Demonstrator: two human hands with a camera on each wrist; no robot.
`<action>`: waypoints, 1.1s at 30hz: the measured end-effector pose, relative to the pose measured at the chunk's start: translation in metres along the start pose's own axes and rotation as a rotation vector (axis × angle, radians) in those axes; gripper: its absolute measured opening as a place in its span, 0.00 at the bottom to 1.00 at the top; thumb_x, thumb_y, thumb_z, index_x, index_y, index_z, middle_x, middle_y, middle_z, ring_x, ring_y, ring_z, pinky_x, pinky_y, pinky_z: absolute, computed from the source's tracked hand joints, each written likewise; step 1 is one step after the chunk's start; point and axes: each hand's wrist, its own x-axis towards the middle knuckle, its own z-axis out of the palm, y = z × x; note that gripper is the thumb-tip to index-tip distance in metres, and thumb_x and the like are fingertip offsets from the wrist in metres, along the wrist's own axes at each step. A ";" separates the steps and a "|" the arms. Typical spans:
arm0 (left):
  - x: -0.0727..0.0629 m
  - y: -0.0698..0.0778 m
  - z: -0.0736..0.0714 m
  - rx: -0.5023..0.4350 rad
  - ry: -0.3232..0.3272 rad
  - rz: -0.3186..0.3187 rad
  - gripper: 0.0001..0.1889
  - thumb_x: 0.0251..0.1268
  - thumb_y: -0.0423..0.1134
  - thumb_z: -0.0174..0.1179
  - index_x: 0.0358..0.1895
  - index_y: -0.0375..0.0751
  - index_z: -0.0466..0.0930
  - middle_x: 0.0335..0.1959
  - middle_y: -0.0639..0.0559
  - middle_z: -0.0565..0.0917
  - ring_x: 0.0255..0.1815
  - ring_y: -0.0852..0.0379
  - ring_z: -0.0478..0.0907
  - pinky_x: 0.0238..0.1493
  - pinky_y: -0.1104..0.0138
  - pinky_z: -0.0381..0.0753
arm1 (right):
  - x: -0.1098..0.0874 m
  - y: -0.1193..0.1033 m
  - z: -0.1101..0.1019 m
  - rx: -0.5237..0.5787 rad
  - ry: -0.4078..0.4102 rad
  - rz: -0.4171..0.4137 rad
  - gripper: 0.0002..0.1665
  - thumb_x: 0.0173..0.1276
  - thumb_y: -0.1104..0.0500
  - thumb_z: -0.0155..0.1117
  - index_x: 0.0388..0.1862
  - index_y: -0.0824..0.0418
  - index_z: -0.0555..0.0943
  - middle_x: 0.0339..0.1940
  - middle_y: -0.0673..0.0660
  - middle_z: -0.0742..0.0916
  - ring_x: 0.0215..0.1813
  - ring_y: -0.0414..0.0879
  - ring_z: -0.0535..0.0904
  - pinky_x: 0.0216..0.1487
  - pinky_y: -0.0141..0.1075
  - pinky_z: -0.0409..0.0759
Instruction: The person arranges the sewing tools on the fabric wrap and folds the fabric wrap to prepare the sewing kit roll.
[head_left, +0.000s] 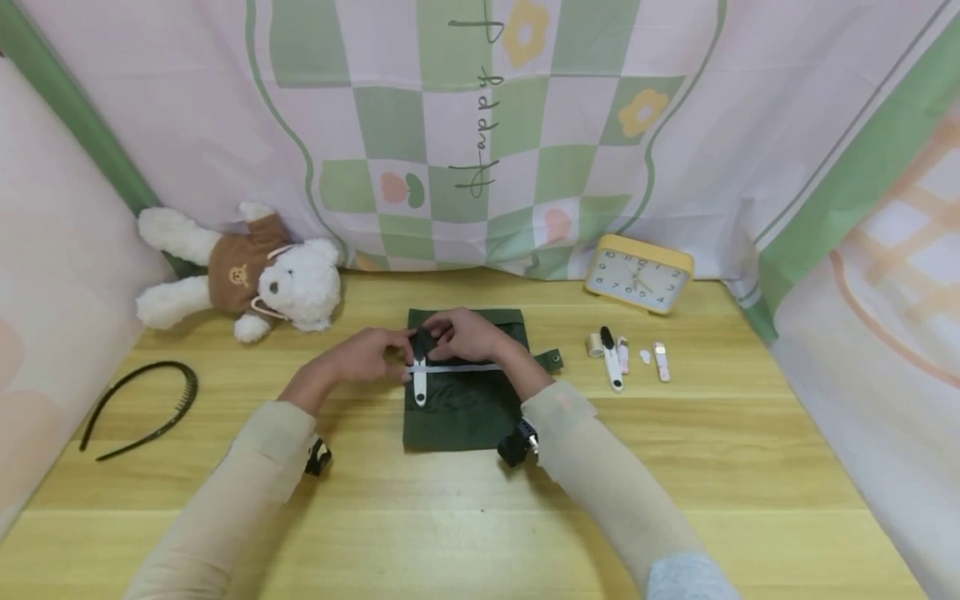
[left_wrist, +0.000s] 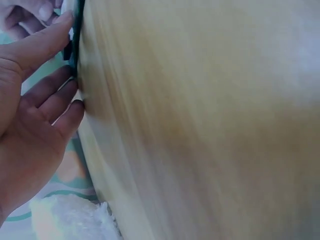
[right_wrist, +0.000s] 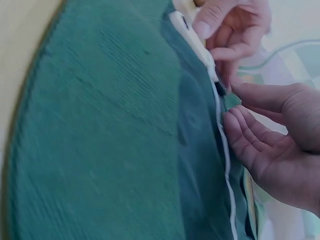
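A dark green cloth pouch (head_left: 457, 421) lies on the table with a white band (head_left: 468, 367) across it. Near its left end is a slim white tool with a black end, looking like thread snips (head_left: 421, 387), its black part reaching past the band. My right hand (head_left: 468, 337) pinches at that black end with thumb and fingers. From the left, my left hand (head_left: 367, 354) touches the pouch's edge beside the snips, thumb apart from the fingers. In the right wrist view both hands' fingertips meet close to the snips (right_wrist: 189, 36); the exact contact is partly hidden.
To the right lie a similar black-and-white tool (head_left: 612, 362), a small beige roll (head_left: 595, 345) and pink-and-white clippers (head_left: 661, 362). A yellow clock (head_left: 639, 275) stands behind them. At left are a white plush bear (head_left: 300, 287) and a black headband (head_left: 191, 387).
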 end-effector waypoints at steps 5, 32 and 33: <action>-0.001 0.001 -0.002 0.025 0.031 0.002 0.05 0.69 0.39 0.67 0.43 0.44 0.86 0.73 0.34 0.69 0.65 0.39 0.75 0.64 0.50 0.74 | -0.010 0.004 -0.013 0.027 0.030 -0.017 0.31 0.70 0.63 0.70 0.70 0.67 0.74 0.60 0.64 0.82 0.58 0.54 0.81 0.55 0.42 0.81; 0.008 0.011 0.012 0.167 0.064 0.091 0.26 0.74 0.52 0.61 0.66 0.40 0.79 0.77 0.39 0.64 0.79 0.40 0.54 0.75 0.48 0.58 | -0.082 0.048 -0.074 -0.006 0.202 -0.120 0.30 0.74 0.56 0.67 0.68 0.71 0.74 0.67 0.67 0.78 0.69 0.60 0.72 0.69 0.56 0.69; 0.008 0.011 0.013 0.168 0.062 0.093 0.26 0.74 0.52 0.61 0.66 0.40 0.79 0.77 0.39 0.64 0.80 0.40 0.54 0.75 0.47 0.57 | -0.084 0.050 -0.076 -0.012 0.208 -0.116 0.30 0.74 0.56 0.67 0.69 0.70 0.74 0.67 0.66 0.79 0.69 0.60 0.72 0.69 0.56 0.68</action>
